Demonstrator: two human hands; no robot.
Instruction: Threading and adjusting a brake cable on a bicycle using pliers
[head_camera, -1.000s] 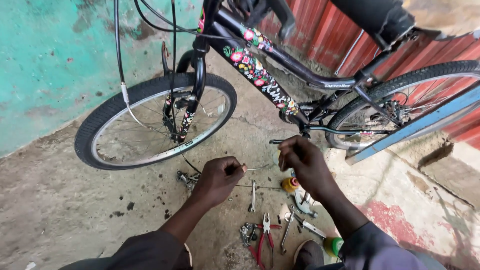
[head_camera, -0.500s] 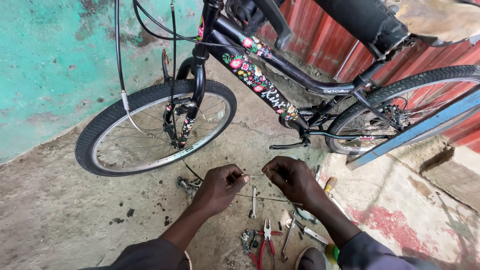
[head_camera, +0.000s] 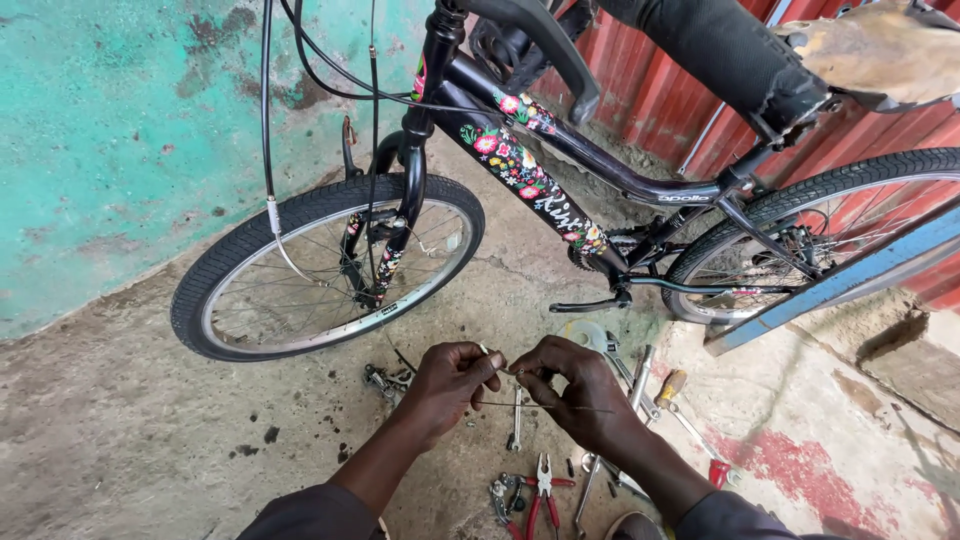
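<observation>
Below the bicycle (head_camera: 560, 200), left of its pedal, the left hand (head_camera: 452, 385) pinches the end of a thin wire (head_camera: 545, 407) between thumb and fingertips. Just right of it, the right hand (head_camera: 575, 390) is closed on the same wire. Under both hands, pliers (head_camera: 543, 490) and wrenches (head_camera: 640, 385) lie on the concrete floor (head_camera: 120, 440).

A black bicycle with floral frame decals (head_camera: 520, 170) stood on the stained concrete floor (head_camera: 120, 440) beside a turquoise wall (head_camera: 110, 130) and red corrugated sheeting (head_camera: 640, 100). Red-handled pliers (head_camera: 540, 495), a spanner (head_camera: 515, 420) and a wooden-handled screwdriver (head_camera: 672, 385) lay on the floor.
</observation>
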